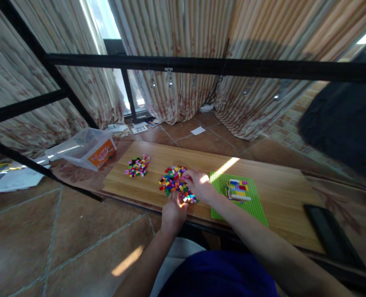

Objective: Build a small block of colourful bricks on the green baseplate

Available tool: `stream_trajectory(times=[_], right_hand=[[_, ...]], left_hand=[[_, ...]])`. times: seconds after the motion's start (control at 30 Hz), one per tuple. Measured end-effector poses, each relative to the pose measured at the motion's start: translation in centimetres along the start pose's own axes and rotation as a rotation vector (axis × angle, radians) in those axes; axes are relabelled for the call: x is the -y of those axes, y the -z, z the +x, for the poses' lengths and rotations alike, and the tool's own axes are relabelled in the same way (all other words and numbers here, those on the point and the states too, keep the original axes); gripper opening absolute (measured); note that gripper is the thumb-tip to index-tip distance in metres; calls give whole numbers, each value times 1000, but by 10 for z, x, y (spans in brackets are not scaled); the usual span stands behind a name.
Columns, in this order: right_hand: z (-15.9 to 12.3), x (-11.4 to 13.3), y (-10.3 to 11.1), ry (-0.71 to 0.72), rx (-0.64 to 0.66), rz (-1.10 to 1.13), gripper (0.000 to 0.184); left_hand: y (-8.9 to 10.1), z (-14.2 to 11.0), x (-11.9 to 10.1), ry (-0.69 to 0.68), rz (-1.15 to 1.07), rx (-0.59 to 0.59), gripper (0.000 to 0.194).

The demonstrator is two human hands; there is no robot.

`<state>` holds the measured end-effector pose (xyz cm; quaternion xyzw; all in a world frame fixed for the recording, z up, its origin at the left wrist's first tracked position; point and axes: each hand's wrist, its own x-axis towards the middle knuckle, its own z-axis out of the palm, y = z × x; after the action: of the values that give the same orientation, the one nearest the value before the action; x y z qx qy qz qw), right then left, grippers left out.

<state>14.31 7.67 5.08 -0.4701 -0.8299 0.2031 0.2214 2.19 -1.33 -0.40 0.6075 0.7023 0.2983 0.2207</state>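
A pile of small mixed-colour toy building bricks [171, 181] lies on the wooden board, between and in front of my hands. My right hand [200, 186] reaches over the right side of this pile with its fingers pinched together. A speck of pink shows at its fingertips, too small to tell whether it is held. At the pile's near edge is my left hand [173, 212], fingers curled inward; what they hold, if anything, is hidden. Right of my hands, a green baseplate [216, 181] carries a low block of stacked bricks [237, 190], partly beside my right forearm.
A second brick pile [138, 166] sits farther left on the wooden board [278, 181]. Beyond it stands a clear plastic box [86, 144] with an orange label. A dark flat object [333, 235] lies at the right end. A black metal frame [183, 64] crosses before the curtains.
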Motion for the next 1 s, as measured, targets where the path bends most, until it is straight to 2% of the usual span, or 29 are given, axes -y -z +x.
stream_trajectory(times=[0.1,0.17,0.3,0.4,0.53,0.73,0.87,1.0], right_hand=[[-36,-3,14,-14,-73,118,12],[-63,-13,26,-51,-143,182,12],[-113,-56,57,-180,-354,147,13],[-134,-92,81,-274,-450,81,16],[-133,-122,96,-299,-485,12,18],[-113,-132,93,-232,-340,6,23],[-111,-136,90,-189,-299,-23,22],[-110,-139,88,-159,-333,-3,19]], left_hand=[[-1,10,2,25,25,1,16],[0,16,3,56,18,3,11],[2,20,3,79,3,-21,10],[2,18,-5,66,-27,-56,15],[-3,19,-33,-59,-94,-31,24],[-17,42,-93,-319,-126,76,25],[-36,64,-124,-421,-110,158,25],[-62,80,-144,-428,-126,264,24]])
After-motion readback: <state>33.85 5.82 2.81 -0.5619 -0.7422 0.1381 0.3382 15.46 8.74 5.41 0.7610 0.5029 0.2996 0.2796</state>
